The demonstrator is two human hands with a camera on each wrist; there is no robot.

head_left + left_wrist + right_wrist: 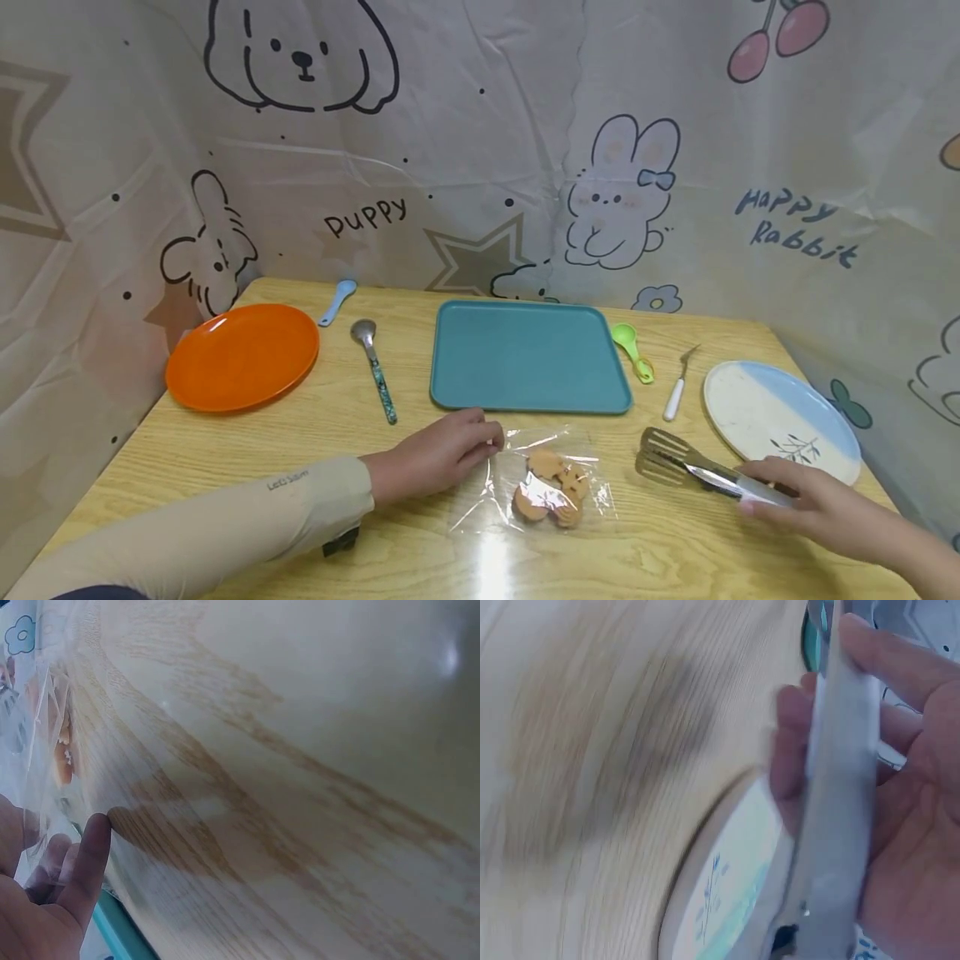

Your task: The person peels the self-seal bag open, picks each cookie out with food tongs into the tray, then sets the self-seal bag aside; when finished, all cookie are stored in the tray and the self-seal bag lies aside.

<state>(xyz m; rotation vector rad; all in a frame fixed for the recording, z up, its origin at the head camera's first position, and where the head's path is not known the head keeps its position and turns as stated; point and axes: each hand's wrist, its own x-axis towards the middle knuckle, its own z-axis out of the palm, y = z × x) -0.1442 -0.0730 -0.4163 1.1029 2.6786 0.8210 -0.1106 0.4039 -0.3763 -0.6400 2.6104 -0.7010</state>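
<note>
A clear plastic bag [480, 500] lies on the table with several brown biscuits [545, 462] inside. At its upper left corner, my left hand [450, 450] pinches the film between thumb and fingers. In the left wrist view a fingertip [97, 825] rests at the tabletop, with the clear film beside the hand. My right hand [817, 504] grips metal tongs [720, 479] by their handle, fingers on one side and thumb on the other. Their slotted end points left, toward the bag. The right wrist view shows the tongs' handle [836, 802] lying across the fingers.
A teal tray [528, 358] lies behind the bag. To the left are an orange plate [243, 357], a metal spoon [375, 367] and a blue spoon [339, 302]. On the right stand a green measuring spoon [630, 346], a white-handled fork [677, 396] and a white-and-blue plate [757, 408].
</note>
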